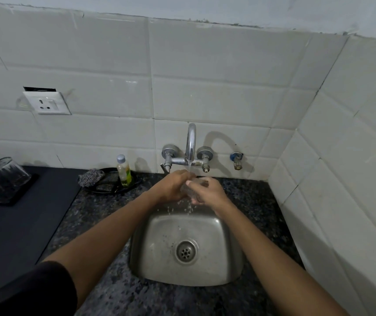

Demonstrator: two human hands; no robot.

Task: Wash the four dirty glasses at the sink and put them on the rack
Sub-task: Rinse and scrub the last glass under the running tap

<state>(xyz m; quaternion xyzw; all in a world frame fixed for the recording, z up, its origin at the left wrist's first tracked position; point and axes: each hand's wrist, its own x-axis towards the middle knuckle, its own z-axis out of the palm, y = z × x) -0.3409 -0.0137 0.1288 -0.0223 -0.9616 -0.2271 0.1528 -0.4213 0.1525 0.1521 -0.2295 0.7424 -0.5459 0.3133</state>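
Rinsing stage, likely on the last glass, though I can't get a clean count. Tiled wall [205,76] fills the upper frame; dark speckled counter [105,213] below it; steel sink [159,247] lower centre with drain visible and no glasses in the basin. Rack [7,197] sits at the left edge on a black mat; upside-down glasses on rack [4,176] look like 2 or 3, overlapping and cropped, so the number is unsure. Judgement: most of the 4 are done, 1 in hand, then racking is left.

Both forearms reach in from the bottom corners and converge under the faucet [190,144] at centre frame. Water stream [189,168] is running, droplets falling into the sink. Left hand [173,185] wraps the glass [188,190] from the left side, fingers curled around it. Right hand [207,192] grasps it from the right, thumb across the top. Glass is transparent and mostly covered, so its tilt is unclear.

Scrubber [91,177] and soap bottle [123,169] sit on a dark tray left of the faucet.
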